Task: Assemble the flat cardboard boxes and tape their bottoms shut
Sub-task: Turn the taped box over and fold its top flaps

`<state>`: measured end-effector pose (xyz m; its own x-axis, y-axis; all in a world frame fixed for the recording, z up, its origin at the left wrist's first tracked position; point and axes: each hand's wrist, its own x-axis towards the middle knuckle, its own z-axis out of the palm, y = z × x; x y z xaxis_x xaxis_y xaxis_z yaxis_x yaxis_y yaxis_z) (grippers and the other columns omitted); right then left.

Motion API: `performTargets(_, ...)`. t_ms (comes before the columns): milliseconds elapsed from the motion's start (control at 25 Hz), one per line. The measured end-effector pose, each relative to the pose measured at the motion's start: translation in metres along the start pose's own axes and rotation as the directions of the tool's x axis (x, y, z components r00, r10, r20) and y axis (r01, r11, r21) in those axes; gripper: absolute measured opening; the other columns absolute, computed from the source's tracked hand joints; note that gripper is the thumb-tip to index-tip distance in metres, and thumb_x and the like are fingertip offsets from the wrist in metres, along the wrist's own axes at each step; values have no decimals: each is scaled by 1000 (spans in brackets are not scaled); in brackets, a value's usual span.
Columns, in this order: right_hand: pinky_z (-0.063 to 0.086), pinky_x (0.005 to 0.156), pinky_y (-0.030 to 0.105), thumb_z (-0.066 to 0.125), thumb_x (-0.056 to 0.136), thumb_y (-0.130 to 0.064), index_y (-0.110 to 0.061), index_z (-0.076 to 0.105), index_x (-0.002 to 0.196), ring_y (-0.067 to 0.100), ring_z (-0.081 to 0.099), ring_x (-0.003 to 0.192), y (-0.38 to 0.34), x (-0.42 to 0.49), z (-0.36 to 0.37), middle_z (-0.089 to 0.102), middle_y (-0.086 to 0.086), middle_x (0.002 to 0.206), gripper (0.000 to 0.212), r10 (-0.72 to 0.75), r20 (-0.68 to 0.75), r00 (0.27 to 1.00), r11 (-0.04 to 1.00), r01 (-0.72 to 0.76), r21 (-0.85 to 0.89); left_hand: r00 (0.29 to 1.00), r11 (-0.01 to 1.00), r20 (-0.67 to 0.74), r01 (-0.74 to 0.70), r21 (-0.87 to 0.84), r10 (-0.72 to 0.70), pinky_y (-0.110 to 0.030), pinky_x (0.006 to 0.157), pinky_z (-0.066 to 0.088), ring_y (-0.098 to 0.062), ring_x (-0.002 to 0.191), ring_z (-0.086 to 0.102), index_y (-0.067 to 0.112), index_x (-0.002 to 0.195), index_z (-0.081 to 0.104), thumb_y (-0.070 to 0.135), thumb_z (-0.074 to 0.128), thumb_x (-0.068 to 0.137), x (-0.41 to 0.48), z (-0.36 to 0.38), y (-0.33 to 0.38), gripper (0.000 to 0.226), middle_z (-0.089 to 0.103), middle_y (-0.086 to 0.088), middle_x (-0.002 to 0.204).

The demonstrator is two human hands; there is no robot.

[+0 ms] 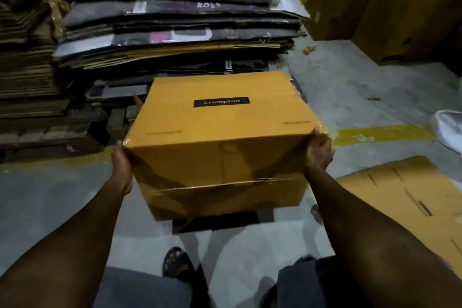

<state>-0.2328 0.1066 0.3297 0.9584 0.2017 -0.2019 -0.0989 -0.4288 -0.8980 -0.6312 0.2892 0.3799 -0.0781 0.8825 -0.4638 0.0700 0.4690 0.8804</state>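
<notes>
An assembled yellow-brown cardboard box [220, 132] with a black "Crompton" label is held up in front of me above the floor. Its near face shows a seam between two flaps with clear tape along it. My left hand [121, 162] presses against the box's left side, and my right hand [318, 150] grips its right upper corner, thumb on the top edge. The fingers of both hands are hidden behind the box. A flat cardboard box [410, 197] lies on the floor at the right.
Tall stacks of flattened cartons [175, 32] fill the back and left. Large brown cartons [390, 7] stand at the back right. A yellow floor line [380, 134] crosses the grey concrete. My sandalled foot [176, 261] is below the box.
</notes>
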Motion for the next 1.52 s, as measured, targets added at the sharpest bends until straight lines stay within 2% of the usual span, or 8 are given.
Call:
performTargets(160,44,101,50,53,90,-59,-4,48,135,43,48,124,43,4,0,52,23,135,71,277,174,945,917,-206,-342,982,891,-21,178,418,-187,-54,99,39,-38,114,54,11,133,45,53,58,88,22,-29,-57,63,52,-15,135)
performTargets(400,35,102,51,57,81,-38,-12,35,140,41,43,125,21,-5,44,45,20,137,69,16,163,986,746,97,-659,988,795,35,102,598,-154,-44,76,47,-35,101,55,8,111,47,22,68,80,38,-14,-40,40,57,-16,110)
performTargets(520,32,103,52,58,77,-50,-11,37,139,41,41,127,10,7,56,41,18,139,77,93,112,989,795,-6,-606,992,864,1,108,492,-125,-50,78,54,-38,95,59,8,114,53,35,67,53,102,-11,-66,68,61,-19,109)
performTargets(720,32,99,53,51,77,-60,-12,44,132,39,43,121,23,7,43,45,15,132,74,60,-19,998,846,-61,-530,993,969,-33,116,216,-111,-52,83,49,-39,103,57,17,112,58,51,59,48,101,-7,-80,72,61,-16,114)
performTargets(920,33,97,50,42,91,-45,-16,56,125,33,45,117,6,11,28,47,12,125,47,-133,-147,980,881,49,-471,984,1000,-176,7,-18,-10,-47,83,46,-29,100,52,25,90,49,35,49,81,33,13,-79,14,55,-13,115)
performTargets(1200,27,100,47,42,94,-33,-21,62,126,31,44,119,16,8,14,49,12,122,39,-84,-213,973,944,9,-331,942,932,-319,19,361,105,-55,95,42,-37,107,52,20,110,61,43,40,82,29,8,-78,41,55,-16,119)
performTargets(1320,27,100,44,43,93,-30,-16,63,117,32,45,121,23,-3,10,51,13,125,34,-35,-246,969,985,-8,-173,913,969,-384,-41,245,136,-50,94,38,-33,106,53,20,100,61,37,42,80,9,3,-75,32,56,-12,110)
performTargets(1520,35,106,49,29,99,-36,-5,53,125,35,47,122,81,-6,-3,49,19,135,47,233,156,960,967,-211,-145,972,971,-140,207,119,-190,-46,97,38,-28,116,47,15,123,51,54,25,93,7,-23,-112,55,50,-7,131)
